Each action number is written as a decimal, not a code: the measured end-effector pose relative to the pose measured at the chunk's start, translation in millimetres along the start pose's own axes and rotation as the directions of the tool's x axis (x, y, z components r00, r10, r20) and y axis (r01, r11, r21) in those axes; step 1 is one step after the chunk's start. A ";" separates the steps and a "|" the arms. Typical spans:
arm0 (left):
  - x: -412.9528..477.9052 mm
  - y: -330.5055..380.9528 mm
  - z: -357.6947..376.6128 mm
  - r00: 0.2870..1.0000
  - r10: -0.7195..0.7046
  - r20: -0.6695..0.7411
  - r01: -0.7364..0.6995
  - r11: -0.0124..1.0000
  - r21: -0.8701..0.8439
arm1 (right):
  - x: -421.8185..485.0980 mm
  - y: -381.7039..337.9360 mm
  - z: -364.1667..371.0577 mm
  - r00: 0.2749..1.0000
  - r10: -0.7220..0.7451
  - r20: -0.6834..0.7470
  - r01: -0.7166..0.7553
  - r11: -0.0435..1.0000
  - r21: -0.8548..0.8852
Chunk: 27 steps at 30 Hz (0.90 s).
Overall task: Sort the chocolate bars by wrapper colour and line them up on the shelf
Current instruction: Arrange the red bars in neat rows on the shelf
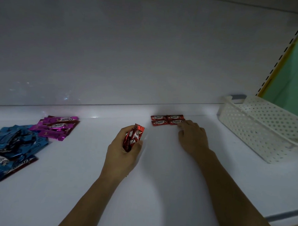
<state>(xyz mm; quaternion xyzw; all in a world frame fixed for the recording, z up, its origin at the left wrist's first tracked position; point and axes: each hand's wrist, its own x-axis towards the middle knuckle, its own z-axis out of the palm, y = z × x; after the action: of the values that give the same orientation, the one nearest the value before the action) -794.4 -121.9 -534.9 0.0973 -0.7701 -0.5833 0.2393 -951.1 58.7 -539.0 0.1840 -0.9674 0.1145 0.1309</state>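
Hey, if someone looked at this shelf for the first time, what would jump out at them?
Probably the left hand at centre, clutching a bunch of red bars. Just right of it, the right hand touches four red bars laid flat near the back wall. Far left lies a loose heap of blue bars and pink bars.

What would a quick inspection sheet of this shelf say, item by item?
Surface: white shelf, dimly lit, with a white back panel.
Job's things: four red bars laid flat in a two-by-two block near the back; pink bars in a loose pile at the left; blue bars heaped further left, with one dark red bar at the heap's front edge.
Clutter: nothing seen.
Hands: left hand holds a bunch of red bars upright; right hand rests its fingers against the red block.
Cables: nothing seen.
Surroundings: white perforated basket at the right, contents hidden; slotted upright and green wall behind it.
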 end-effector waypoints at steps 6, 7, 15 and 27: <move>0.5 0.3 0.2 1.000 -0.004 0.001 0.004 1.000 -0.004 | -2.0 1.9 1.4 1.000 0.008 0.017 -0.009 0.999 0.041; 0.3 1.2 -0.1 1.000 -0.005 -0.004 0.005 1.000 -0.013 | -1.7 1.9 1.3 1.000 -0.002 0.011 0.001 0.999 0.041; -0.8 6.7 -2.1 0.998 0.047 -0.031 -0.051 0.989 -0.136 | -24.9 -69.4 -38.0 0.918 -0.336 0.213 -0.123 0.269 0.955; 2.5 3.0 1.7 1.000 -0.003 -0.007 0.003 0.997 -0.077 | -15.4 -61.0 -33.0 0.968 -0.001 0.250 -0.248 0.131 0.960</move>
<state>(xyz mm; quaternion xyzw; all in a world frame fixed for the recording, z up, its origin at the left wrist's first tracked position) -797.0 -120.6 -531.8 0.0912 -0.7459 -0.6127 0.2446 -906.8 17.4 -502.0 0.1538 -0.6745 0.7113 -0.1243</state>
